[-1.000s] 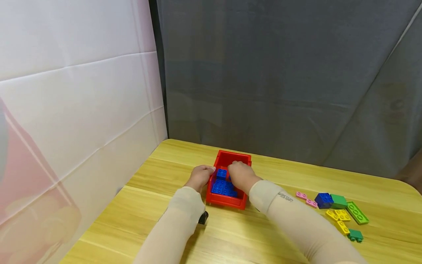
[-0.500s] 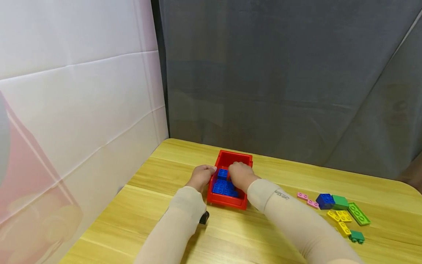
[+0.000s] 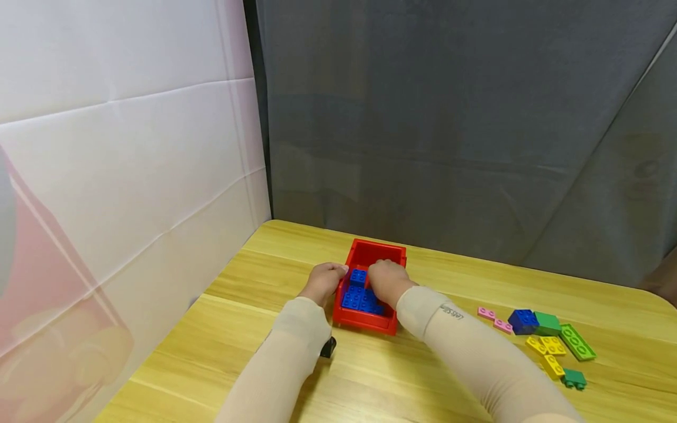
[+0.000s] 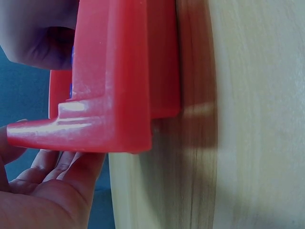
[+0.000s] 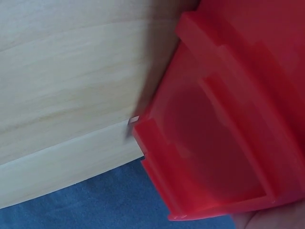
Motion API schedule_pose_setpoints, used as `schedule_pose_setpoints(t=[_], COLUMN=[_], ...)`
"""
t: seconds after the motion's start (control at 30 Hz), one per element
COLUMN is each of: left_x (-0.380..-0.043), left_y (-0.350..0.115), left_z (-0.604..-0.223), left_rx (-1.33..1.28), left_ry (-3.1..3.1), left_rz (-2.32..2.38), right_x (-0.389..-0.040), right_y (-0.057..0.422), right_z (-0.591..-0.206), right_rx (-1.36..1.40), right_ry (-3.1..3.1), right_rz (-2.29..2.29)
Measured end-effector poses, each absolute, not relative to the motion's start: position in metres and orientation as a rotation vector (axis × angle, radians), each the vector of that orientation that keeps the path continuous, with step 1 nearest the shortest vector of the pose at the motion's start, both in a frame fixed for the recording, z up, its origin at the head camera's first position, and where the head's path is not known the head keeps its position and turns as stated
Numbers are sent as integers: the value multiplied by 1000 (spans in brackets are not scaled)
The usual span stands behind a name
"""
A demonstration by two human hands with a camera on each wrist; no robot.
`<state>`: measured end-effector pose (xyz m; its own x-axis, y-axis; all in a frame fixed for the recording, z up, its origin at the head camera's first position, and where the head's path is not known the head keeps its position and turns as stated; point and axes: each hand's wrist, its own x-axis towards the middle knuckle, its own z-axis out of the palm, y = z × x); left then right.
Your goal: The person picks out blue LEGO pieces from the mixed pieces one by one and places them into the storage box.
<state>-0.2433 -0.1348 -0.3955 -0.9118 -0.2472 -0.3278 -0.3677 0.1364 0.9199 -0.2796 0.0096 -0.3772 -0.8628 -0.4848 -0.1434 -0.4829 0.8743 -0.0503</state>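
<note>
A red bin (image 3: pixel 365 321) stands on the wooden table with several blue toy bricks (image 3: pixel 352 298) studs-up in its near part. At its left side my left hand (image 3: pixel 322 281) grips the rim, thumb on top and fingers (image 4: pixel 74 179) outside below. My right hand (image 3: pixel 388 281) reaches into the bin from the right, beside the blue bricks, with bent knuckles up. Its fingertips are hidden, so I cannot tell what they hold. The left wrist view shows the right hand (image 4: pixel 40 33) above the bin wall (image 4: pixel 114 57). The bin's outer wall (image 5: pixel 205 129) fills much of the right wrist view.
To the right lie loose bricks: pink (image 3: pixel 494 319), dark blue (image 3: pixel 523 322), green (image 3: pixel 547 324), light green (image 3: pixel 577 342), yellow (image 3: pixel 552 365) and dark green (image 3: pixel 574 379). A black object (image 3: pixel 328 348) shows by the left sleeve. A grey curtain (image 3: pixel 449 129) hangs behind the table; a white one (image 3: pixel 132 164) is on the left.
Both hands keep nearly the same place at the bin. The whole scene has shifted slightly to the right in the head view; the loose bricks stay as they lay.
</note>
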Motion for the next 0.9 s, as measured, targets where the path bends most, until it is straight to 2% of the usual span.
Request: schedule_pose_setpoints(t=[0.9], left_x=[-242], left_y=[-130], left_z=[-397], left_rx=[-622], left_ry=[2308], left_rz=[1917], right_x=[-281], right_y=[9], right_z=[-377], right_rx=[-659], right_ry=[2843], right_rz=[-232])
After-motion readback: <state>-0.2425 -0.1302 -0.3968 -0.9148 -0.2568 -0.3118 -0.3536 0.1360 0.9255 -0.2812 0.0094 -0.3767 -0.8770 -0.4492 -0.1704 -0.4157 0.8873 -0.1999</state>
